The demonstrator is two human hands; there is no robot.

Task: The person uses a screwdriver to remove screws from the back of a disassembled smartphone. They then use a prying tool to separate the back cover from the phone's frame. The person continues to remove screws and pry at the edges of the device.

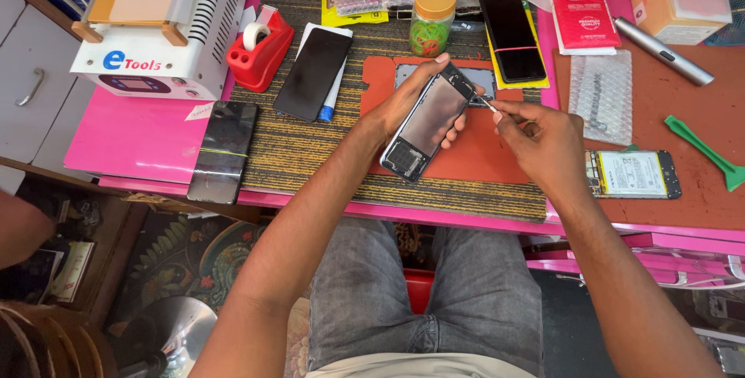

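A: Nearest first?

B: Grey-trousered lap at the bench (140, 141) edge, forearms reaching up and away from it.

A: Left hand (403, 102)?

B: Grip closed around an opened phone (427, 123), held tilted just above an orange mat (497, 157). Thumb along the near long edge, fingertips wrapped over the far edge and top corner. Bare inner plate facing up, circuit parts showing at the lower end.

A: Right hand (543, 141)?

B: Grip pinched tight on a thin tool (485, 102), thumb and forefinger pressed together, other fingers curled in. Tip touching the phone's upper right edge. Kind of tool too small to tell.

A: Around them?

B: Right of that hand, flat on the bench, a phone body with battery (632, 174); farther right, a green pry tool (702, 149). Left, near the bench edge, a cracked dark screen (223, 151).

A: Farther back?

B: A dark screen panel (312, 74) beside a red tape dispenser (260, 48), a white heating machine (167, 25) at far left. Behind the mat, a jar of green bands (431, 17) with an orange lid, a black phone (512, 36), red packets (586, 9), a silver pen-shaped driver (663, 50).
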